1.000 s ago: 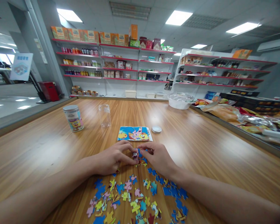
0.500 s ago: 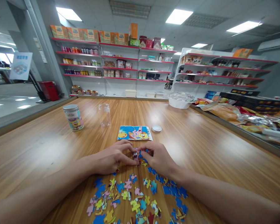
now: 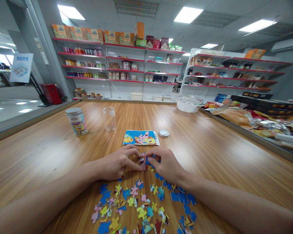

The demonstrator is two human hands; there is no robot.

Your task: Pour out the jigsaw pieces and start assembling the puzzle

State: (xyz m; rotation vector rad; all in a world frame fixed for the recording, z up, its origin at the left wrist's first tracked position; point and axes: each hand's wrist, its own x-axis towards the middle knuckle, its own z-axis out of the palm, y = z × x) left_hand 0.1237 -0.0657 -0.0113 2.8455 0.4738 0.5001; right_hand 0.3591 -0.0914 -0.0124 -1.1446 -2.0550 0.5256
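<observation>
A small patch of joined jigsaw puzzle pieces (image 3: 143, 161) in pink, blue and yellow lies on the table between my hands. My left hand (image 3: 120, 162) grips its left side, with thumb and forefinger on its edges. My right hand (image 3: 166, 164) has thumb and forefinger pinched at the patch's upper right, on a puzzle piece mostly hidden by the fingers. Nearer to me, many loose jigsaw pieces (image 3: 141, 213) are scattered, blue ones mainly at the right. Just beyond my hands lies a cartoon picture card (image 3: 140, 137), flat on the wood.
A round silver lid (image 3: 164, 133) rests right of the card. Farther left stand a clear plastic jar (image 3: 109, 119) and a printed can (image 3: 77, 122) with a silver lid. A white basket (image 3: 188, 106) sits at the table's far edge; packaged snacks (image 3: 246, 120) lie at the right.
My hands stay almost in place, with only slight finger movement at the joined pieces. The whole view has shifted very slightly.
</observation>
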